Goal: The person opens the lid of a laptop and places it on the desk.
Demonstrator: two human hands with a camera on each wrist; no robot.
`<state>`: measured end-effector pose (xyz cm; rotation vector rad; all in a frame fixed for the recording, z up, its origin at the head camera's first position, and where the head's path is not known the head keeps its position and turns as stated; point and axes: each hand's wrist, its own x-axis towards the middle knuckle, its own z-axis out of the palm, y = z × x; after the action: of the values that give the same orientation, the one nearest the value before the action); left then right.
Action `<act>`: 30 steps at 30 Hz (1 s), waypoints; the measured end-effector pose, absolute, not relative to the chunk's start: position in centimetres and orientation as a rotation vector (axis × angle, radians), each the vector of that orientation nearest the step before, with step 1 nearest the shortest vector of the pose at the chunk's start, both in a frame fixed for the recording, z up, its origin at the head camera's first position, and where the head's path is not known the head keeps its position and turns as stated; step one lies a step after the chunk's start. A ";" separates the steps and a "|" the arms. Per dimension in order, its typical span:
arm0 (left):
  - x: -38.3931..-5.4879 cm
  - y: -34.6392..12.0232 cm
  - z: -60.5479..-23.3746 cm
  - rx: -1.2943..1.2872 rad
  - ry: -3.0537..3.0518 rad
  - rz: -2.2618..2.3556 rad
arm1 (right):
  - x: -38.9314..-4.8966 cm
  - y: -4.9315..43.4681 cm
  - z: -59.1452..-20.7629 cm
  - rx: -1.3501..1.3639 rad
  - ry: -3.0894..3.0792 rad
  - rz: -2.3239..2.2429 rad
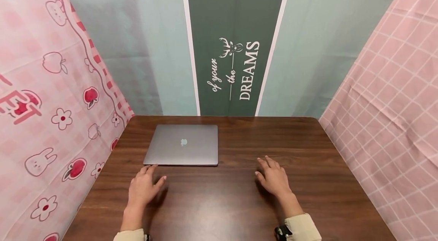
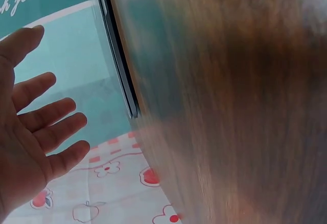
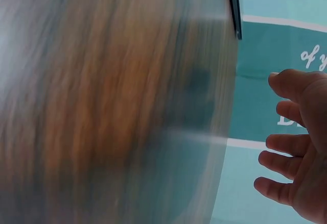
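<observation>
A closed grey laptop (image 1: 181, 145) with an apple logo on its lid lies on the left half of the wooden table (image 1: 232, 195). At its near left corner is my left hand (image 1: 143, 187), fingers spread and holding nothing; its fingertips overlap the laptop's front edge in the head view. My right hand (image 1: 275, 178) hovers over the table to the right of the laptop, with relaxed fingers and nothing in its grasp. In the left wrist view the laptop (image 2: 120, 55) shows edge-on beyond the spread fingers (image 2: 56, 114). The right wrist view catches only its corner (image 3: 234, 9).
Behind the table hangs a green curtain (image 1: 236, 13) with white lettering. A pink printed cloth (image 1: 65, 89) borders the left side, and a pink checked cloth (image 1: 393, 92) the right. Dark wrist straps (image 1: 282, 232) show at the cream sleeves (image 1: 302, 227).
</observation>
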<state>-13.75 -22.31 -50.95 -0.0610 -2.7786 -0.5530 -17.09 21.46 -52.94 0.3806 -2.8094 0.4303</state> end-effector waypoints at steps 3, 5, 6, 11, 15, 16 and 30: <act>-13.8 -22.8 -50.9 -0.060 -2.793 -0.585 | -17.2 20.6 -53.0 0.404 -2.786 0.442; -13.8 -23.1 -51.0 -0.064 -2.805 -0.613 | -17.2 20.1 -53.1 0.415 -2.776 0.445; -13.8 -23.3 -51.0 -0.065 -2.809 -0.627 | -17.2 19.8 -53.1 0.420 -2.774 0.450; -14.1 -24.3 -51.1 -0.046 -2.821 -0.653 | -17.5 18.5 -53.2 0.454 -2.785 0.505; -14.5 -25.1 -51.1 -0.024 -2.844 -0.665 | -17.8 17.4 -53.0 0.474 -2.793 0.548; -14.6 -25.2 -51.0 -0.020 -2.853 -0.671 | -17.8 17.1 -53.0 0.476 -2.796 0.556; -15.9 -26.9 -50.6 0.044 -2.915 -0.858 | -19.1 13.9 -53.0 0.506 -2.854 0.739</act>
<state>-15.92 -26.93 -50.58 0.0444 -2.9148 -0.8578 -19.13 13.88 -52.98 0.5061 -2.8540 0.7390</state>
